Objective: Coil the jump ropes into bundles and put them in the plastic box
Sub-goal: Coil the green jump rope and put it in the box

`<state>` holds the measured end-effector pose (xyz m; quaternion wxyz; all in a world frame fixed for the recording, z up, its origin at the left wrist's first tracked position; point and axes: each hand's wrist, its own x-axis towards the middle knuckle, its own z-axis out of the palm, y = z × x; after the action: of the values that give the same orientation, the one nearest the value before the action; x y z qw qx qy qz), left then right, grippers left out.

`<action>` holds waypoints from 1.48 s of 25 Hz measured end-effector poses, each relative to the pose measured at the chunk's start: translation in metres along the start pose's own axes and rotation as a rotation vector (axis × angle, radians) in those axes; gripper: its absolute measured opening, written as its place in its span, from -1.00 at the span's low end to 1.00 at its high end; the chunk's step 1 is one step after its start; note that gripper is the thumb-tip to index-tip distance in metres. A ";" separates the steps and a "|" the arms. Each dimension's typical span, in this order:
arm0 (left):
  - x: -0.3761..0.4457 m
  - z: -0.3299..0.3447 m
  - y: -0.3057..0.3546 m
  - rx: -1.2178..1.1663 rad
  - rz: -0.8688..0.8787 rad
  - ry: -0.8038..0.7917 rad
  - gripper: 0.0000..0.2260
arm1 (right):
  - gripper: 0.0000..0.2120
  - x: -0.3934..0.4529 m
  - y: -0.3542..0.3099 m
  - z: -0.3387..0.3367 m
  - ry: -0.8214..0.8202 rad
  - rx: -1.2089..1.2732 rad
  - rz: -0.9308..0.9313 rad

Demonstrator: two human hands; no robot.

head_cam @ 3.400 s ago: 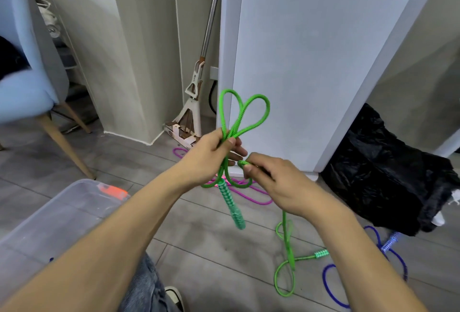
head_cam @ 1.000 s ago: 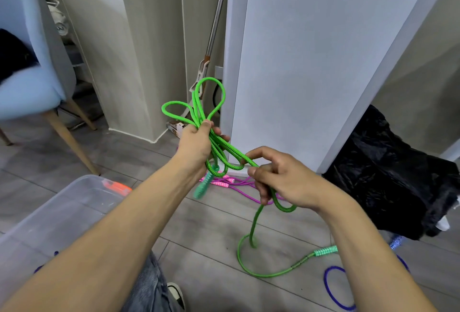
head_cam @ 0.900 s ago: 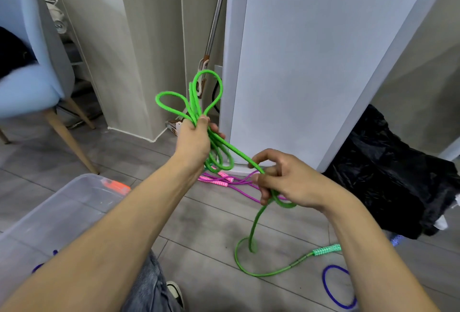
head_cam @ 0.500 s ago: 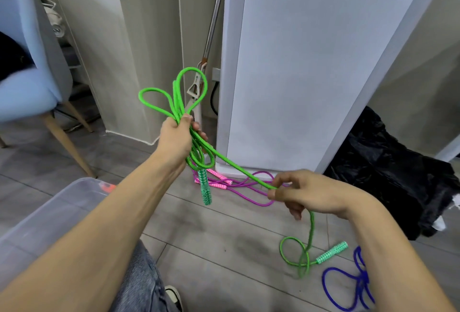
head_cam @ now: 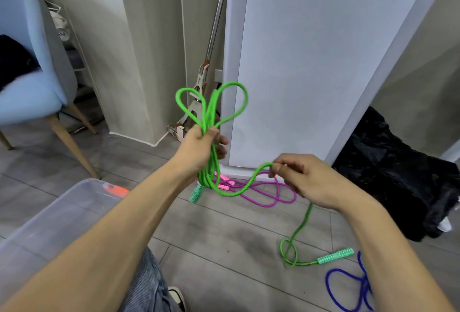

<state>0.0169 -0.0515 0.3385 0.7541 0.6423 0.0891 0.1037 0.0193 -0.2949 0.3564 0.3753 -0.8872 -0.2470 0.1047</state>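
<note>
Green braided jump rope (head_cam: 211, 114) sits at centre frame, its loops gripped in the left hand (head_cam: 199, 149). The right hand (head_cam: 303, 177) pinches a slack strand. A clear plastic box (head_cam: 49, 217) stands at lower left on the floor (head_cam: 224, 237).

Three jump ropes are in view: one green rope (head_cam: 211, 122), one pink rope (head_cam: 271, 193) and one blue rope (head_cam: 348, 291) (only partly in frame). Two green handles show, one hanging handle (head_cam: 196, 193) and one floor handle (head_cam: 336, 256), plus two pink handles (head_cam: 225, 183). There is one plastic box (head_cam: 57, 214), one chair (head_cam: 29, 82), one mop (head_cam: 209, 62) and one black bag (head_cam: 398, 174).
</note>
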 end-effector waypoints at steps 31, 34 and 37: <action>0.008 -0.012 -0.004 -0.069 -0.115 0.171 -0.85 | -0.74 0.006 0.017 -0.014 0.570 0.143 0.099; -0.015 0.014 -0.003 0.046 -0.100 -0.106 -0.84 | -0.77 0.016 -0.005 0.013 0.660 0.271 0.078; -0.028 0.028 -0.009 0.120 -0.081 -0.216 -0.87 | -0.79 0.019 -0.022 0.039 0.605 0.180 0.046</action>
<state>-0.0019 -0.0873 0.3342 0.7231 0.6896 0.0394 -0.0019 0.0132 -0.2476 0.3454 0.5062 -0.8468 -0.0938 -0.1341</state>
